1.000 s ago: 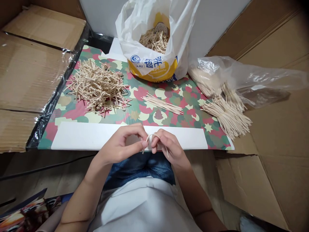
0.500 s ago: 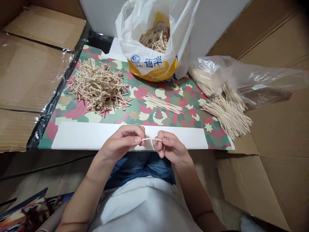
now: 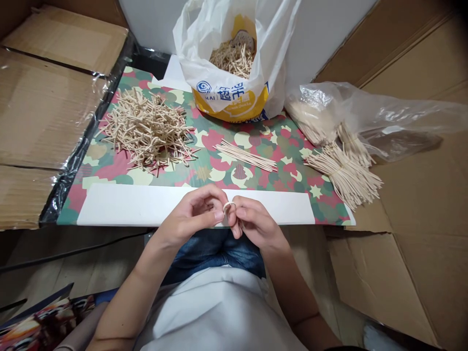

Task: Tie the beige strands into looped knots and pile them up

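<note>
Nearest the camera is the person's white shirt (image 3: 215, 309), with blue jeans (image 3: 215, 251) beyond it. Both hands are raised over the near edge of the work surface. The left hand (image 3: 193, 213) has thumb and forefinger closed in a pinch; the right hand (image 3: 258, 222) is likewise closed, its fingers curled in. Between them they have hold of one thin pale stick (image 3: 229, 203).

The stick arches as a small loop across the narrow gap between the fingertips, its left side at the left thumb and its right side running into the right fingers. Its ends are hidden; whether they cross cannot be told. The step in hand is judged to be bending the stick round. The next move would call for a firm pinch on both sides and gentle force, as such a stick could spring back.

Beyond the hands runs a white panel (image 3: 127, 204), then a patterned sheet (image 3: 199, 178) bearing a few straight loose sticks (image 3: 246, 155). A tangled heap (image 3: 146, 129) of bent pieces lies to the left, a tied bundle (image 3: 345, 173) to the right. Farthest back stands a white-and-yellow bag (image 3: 272, 53) containing similar pieces.
</note>
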{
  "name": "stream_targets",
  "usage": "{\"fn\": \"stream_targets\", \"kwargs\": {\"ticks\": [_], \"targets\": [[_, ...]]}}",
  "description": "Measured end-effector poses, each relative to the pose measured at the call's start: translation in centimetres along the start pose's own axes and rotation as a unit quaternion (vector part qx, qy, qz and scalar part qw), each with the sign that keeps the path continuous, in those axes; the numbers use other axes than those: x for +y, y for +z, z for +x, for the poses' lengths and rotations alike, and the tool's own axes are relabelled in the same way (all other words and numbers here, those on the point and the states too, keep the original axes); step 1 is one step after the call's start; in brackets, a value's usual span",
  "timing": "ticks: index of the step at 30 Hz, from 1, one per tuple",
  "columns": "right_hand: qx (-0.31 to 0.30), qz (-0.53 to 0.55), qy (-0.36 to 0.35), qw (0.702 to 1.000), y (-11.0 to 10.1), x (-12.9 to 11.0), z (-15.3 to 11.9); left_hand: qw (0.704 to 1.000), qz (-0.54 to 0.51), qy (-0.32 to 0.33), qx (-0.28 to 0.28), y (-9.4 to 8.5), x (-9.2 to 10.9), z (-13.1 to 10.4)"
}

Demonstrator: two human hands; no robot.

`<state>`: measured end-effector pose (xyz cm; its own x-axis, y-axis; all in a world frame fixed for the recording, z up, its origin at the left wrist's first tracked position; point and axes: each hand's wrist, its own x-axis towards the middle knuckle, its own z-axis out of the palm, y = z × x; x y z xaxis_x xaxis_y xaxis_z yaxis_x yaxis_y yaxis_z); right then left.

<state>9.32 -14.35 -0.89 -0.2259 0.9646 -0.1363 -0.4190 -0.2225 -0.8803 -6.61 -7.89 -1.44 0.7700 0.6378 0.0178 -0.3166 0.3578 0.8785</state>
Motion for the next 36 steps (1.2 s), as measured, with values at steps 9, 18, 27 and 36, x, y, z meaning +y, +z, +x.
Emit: {"fn": "stream_targets", "kwargs": {"ticks": [9,18,27,36], "targets": [[-0.004,-0.030,0.008,1.000,0.5,0.0,0.1,0.998,-0.051,0.011,-0.030,0.7,-0.2,0.3],[0.004,-0.026,0.025,0.999,0.3,0.0,0.2,0.998,-0.050,0.022,-0.037,0.7,-0.3,0.4],[-0.033,-0.034,0.050,0.998,-0.1,-0.1,0.7,0.998,-0.009,0.068,-0.009,0.2,-0.5,0.5],[-0.040,-0.066,0.024,0.997,-0.1,0.1,1.1,0.997,-0.061,0.052,0.013,0.5,-0.7,0.8]]}}
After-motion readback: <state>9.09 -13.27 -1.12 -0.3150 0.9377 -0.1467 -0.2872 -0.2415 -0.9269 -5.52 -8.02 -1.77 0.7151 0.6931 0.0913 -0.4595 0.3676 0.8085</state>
